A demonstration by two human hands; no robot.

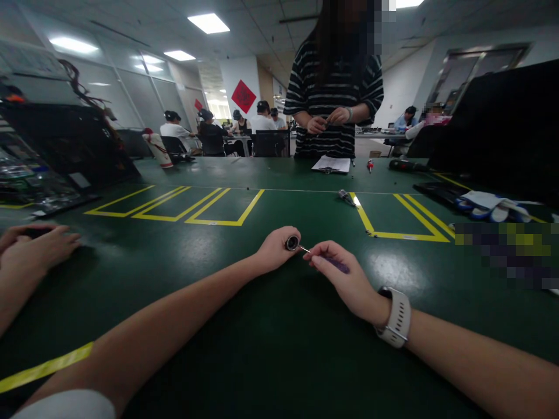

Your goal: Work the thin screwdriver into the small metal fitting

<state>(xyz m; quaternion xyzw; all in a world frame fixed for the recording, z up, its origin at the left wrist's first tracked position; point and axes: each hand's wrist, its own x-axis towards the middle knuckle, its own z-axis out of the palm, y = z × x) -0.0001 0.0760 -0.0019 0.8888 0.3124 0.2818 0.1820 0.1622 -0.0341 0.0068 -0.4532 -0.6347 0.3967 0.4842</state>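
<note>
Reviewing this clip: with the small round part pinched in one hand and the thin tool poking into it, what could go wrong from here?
1. The left hand pinches the small round part by its edge, clear of the green table; a push could knock it loose.
2. The right hand steers a thin-tipped screwdriver toward the left fingers; a slip may jab them.
3. Another person's hand rests nearby at the left, so a dropped part might roll there.

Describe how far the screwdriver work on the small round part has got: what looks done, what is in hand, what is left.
Done: nothing shows as finished. In hand: the left hand grips the round part; the right hand holds the screwdriver, tip at the part's face. Left: cannot tell; no loose screws show on the table beside the hands.
</note>
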